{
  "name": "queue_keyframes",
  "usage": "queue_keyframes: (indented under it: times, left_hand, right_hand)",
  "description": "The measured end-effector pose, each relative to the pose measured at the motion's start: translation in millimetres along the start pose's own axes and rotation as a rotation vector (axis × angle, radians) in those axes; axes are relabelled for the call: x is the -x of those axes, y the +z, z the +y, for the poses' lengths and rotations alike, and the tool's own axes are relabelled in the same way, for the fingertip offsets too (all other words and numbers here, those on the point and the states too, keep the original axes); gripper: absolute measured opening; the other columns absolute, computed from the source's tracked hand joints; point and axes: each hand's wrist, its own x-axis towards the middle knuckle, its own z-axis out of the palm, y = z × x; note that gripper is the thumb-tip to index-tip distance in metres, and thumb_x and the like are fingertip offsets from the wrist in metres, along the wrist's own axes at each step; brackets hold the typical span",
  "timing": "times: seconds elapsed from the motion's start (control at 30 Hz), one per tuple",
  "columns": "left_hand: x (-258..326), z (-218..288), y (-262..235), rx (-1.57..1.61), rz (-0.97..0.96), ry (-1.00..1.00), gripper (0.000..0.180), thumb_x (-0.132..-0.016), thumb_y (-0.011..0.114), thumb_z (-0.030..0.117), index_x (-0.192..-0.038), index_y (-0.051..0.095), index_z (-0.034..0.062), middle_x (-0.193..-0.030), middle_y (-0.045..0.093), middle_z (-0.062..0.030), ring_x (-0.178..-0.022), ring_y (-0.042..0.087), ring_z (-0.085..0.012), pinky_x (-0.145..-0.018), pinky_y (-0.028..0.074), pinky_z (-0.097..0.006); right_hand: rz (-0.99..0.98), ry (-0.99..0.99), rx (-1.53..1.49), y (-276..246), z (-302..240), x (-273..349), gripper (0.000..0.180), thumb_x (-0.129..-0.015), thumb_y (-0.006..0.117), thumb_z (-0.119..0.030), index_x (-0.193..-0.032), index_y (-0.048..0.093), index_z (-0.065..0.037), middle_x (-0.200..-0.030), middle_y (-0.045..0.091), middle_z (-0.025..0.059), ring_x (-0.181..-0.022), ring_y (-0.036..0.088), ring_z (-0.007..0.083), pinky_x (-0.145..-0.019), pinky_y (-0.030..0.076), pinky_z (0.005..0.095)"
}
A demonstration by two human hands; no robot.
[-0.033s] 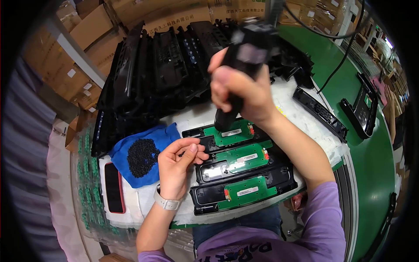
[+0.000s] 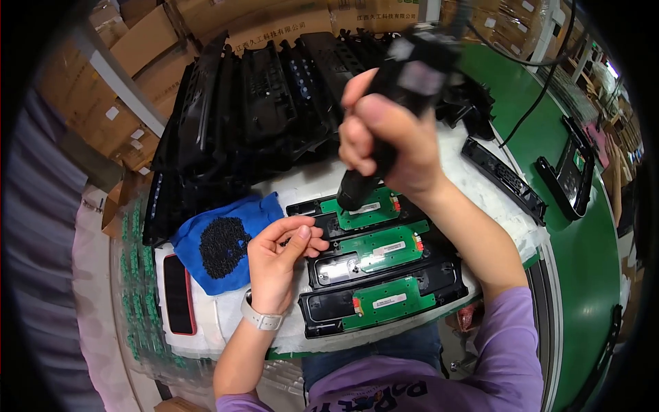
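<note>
— What do we have in hand?

— Our right hand (image 2: 388,141) is clenched round a black power screwdriver (image 2: 395,110), its tip down on the farthest of three black trays (image 2: 384,275). Our left hand (image 2: 278,257) sits just left of that tray, fingertips pinched together; whether they grip a screw we cannot tell.

— And around the trays?

— We count three trays side by side, each with one green circuit board (image 2: 376,246). They lie on a white padded bench (image 2: 480,185). Left of the trays is one blue cloth (image 2: 257,213) bearing a heap of small black screws (image 2: 221,246), and farther left one red-edged phone (image 2: 178,294). Behind the trays stands a stack of black plastic housings (image 2: 261,103), with cardboard boxes (image 2: 137,62) beyond. Right of the trays runs a green conveyor belt (image 2: 583,261) carrying two more black parts (image 2: 504,178).
</note>
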Motion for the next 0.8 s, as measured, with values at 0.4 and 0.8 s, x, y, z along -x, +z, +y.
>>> queue_keyframes:
  times: [0.4,0.8]
  left_hand:
    - [2,0,-4,0.013,-0.161,0.023,0.018,-0.081,0.064,0.001,-0.098,0.061,-0.0048,-0.087,0.066,-0.0162,-0.074,0.066,-0.0199,-0.068,0.053,-0.025]
    - [4,-6,0,0.018,-0.103,0.066,0.017,-0.08,0.066,0.002,-0.095,0.061,-0.005,-0.083,0.066,-0.0155,-0.072,0.066,-0.0207,-0.066,0.053,-0.027]
  right_hand:
    - [0.063,-0.051,-0.395,12,-12,9,0.027,-0.086,0.052,-0.031,-0.092,0.05,-0.005,-0.054,0.048,0.0042,-0.039,0.045,0.0142,-0.044,0.04,0.0305]
    - [0.346,0.091,-0.237,21,-12,8,0.025,-0.089,0.048,-0.032,-0.091,0.053,-0.008,-0.055,0.045,0.0004,-0.041,0.041,0.0117,-0.049,0.04,0.0296]
